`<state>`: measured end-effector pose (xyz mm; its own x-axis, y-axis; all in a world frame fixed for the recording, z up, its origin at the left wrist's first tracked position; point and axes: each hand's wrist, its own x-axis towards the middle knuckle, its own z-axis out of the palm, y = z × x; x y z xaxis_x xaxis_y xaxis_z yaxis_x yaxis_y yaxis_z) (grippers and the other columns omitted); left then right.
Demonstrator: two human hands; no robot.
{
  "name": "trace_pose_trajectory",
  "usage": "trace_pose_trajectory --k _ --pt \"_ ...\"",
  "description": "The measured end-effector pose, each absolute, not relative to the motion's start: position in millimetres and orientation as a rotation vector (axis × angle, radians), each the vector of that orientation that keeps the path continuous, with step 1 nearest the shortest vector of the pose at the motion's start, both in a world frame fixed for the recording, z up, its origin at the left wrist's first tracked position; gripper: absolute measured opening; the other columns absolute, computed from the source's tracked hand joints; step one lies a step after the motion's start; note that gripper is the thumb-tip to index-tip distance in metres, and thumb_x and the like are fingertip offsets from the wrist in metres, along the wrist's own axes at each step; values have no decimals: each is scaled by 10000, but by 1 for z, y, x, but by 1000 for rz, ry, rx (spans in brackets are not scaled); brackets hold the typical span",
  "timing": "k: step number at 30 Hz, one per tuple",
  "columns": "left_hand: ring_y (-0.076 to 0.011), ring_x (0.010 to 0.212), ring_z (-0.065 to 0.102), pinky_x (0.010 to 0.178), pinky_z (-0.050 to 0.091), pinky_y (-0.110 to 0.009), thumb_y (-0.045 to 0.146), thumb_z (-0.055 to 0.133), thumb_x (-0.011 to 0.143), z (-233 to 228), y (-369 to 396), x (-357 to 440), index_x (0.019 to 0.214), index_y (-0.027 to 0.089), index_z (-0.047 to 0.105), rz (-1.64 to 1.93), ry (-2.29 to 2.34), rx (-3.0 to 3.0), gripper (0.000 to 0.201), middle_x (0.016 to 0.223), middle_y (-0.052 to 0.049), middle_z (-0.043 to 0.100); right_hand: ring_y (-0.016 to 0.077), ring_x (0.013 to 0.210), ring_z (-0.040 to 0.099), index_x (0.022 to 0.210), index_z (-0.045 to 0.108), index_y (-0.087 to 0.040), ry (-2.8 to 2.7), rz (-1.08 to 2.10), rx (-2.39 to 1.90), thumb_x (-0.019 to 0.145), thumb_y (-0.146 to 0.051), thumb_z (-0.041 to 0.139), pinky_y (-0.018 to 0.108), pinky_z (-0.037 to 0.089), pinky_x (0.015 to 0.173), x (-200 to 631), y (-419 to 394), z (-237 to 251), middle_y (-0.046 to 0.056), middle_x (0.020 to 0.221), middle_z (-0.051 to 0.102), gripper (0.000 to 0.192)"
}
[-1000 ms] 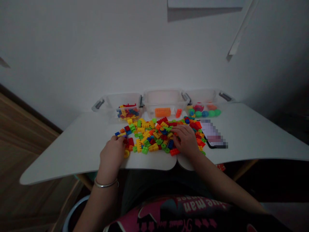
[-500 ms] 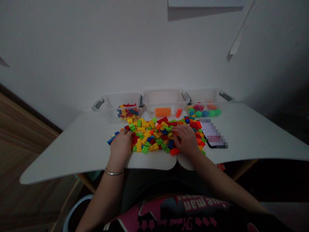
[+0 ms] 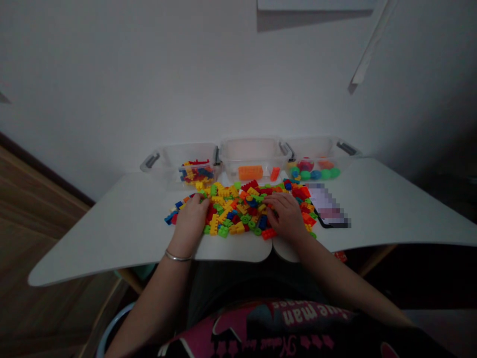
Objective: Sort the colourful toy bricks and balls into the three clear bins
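A loose pile of toy building bricks (image 3: 225, 211) in yellow, green, red, blue and orange lies on the white table (image 3: 100, 228). At the pile's left side is my left hand (image 3: 191, 219), with a silver bangle at the wrist. Its fingers curl down among the bricks, their tips partly hidden; anything between them cannot be made out. My right hand (image 3: 286, 216) rests over the right part of the pile. Its thumb stands apart from the fingers, which reach onto the bricks near a dark blue brick (image 3: 263, 222); no held piece shows.
Behind the pile stand three clear bins: the left bin (image 3: 167, 164) with small mixed pieces, the middle bin (image 3: 249, 149) with orange blocks, the right bin (image 3: 324, 146) with coloured round pieces. A phone (image 3: 328, 206) lies right of the pile. Two tabletops meet at a front notch.
My left hand has shifted slightly forward over the left bricks and its fingers have moved. My right hand stays nearly where it was. The view has shifted very slightly.
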<state>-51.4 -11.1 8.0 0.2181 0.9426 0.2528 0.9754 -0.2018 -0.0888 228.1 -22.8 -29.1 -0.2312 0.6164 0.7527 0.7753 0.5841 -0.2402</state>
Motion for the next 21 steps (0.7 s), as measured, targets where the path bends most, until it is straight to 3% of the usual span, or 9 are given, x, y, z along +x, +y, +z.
trace_pose_trajectory --k 8,15,21 --pt "-215 981 604 866 501 -312 240 422 943 13 -3 -55 1006 149 682 -423 -1886 -2328 283 1157 -123 601 256 1020 630 1005 693 -232 -1934 -224 -1118 864 -168 531 454 486 958 229 -23 -30 62 1054 729 225" --pt "-259 1004 593 937 472 -392 219 490 889 13 2 -63 936 157 685 -545 -1865 -2309 210 1046 -124 659 248 1029 625 1006 686 -204 -1926 -203 -1105 866 -159 529 431 476 962 230 -22 -31 76 1049 727 215" --pt "-245 929 633 923 473 -406 251 575 827 14 1 -54 859 176 676 -934 -1969 -2423 129 931 -74 708 248 1034 628 1011 682 -205 -1909 -187 -1125 871 -165 521 437 462 975 231 -21 -32 76 1051 724 217"
